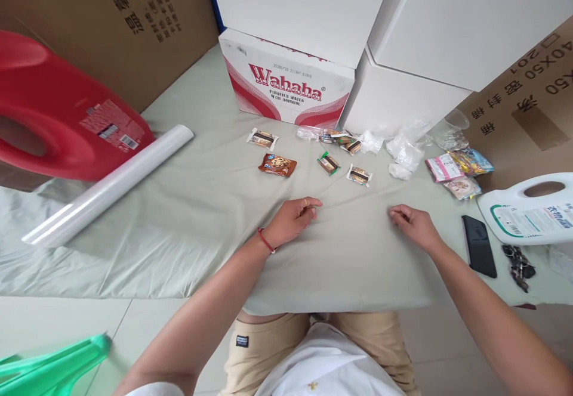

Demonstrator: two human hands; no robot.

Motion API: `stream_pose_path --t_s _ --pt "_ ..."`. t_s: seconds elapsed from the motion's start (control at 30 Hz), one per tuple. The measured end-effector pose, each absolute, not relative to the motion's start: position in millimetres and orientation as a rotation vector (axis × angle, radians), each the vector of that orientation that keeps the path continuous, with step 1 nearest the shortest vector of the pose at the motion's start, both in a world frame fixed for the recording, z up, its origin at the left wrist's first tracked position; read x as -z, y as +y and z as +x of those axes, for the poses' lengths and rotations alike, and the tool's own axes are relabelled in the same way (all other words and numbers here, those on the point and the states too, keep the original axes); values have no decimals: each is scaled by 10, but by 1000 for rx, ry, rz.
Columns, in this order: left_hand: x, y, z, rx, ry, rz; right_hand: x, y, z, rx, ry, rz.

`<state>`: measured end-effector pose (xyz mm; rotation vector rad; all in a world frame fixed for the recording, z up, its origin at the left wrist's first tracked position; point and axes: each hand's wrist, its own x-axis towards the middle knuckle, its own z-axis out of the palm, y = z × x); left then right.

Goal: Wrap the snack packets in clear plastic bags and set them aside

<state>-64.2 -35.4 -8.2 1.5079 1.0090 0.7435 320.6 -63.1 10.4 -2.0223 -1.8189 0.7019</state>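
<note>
My left hand (293, 219) rests over the green cloth with its index finger stretched out, the other fingers loosely bent, and nothing in it. A ring and a red wrist string show on it. Fingers curled together, my right hand (414, 225) is lower right of the snacks, with nothing visible in its grip. Beyond the left hand lie a brown cookie packet (277, 165) and a small clear-wrapped snack (262, 139). A green-edged snack (328, 163) and another wrapped snack (359, 175) lie between and beyond the hands. Several more snacks (351, 145) are heaped behind them.
Crumpled clear wrappers (405, 148) and colourful packets (461, 169) lie at right. Further right are a white detergent bottle (528, 211), a black phone (478, 246) and keys (519, 266). A Wahaha box (286, 83) stands behind. At left are a red jug (67, 104) and plastic roll (111, 184).
</note>
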Motion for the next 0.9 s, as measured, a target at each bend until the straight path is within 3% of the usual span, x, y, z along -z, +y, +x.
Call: stream_pose_path --t_s 0.2,0.4,0.67,0.9 --pt "31 -346 -648 -711 1009 1567 -113 136 3289 -246 -1707 -2127" --pt "36 -343 -650 -677 1007 1540 7 508 3159 -249 -1611 -2225" --pt "51 -344 -650 -673 1008 1563 -2 268 2890 -428 -1663 -2045" --pt "37 -345 -658 -646 1015 1499 -114 258 3189 -292 -1506 -2043"
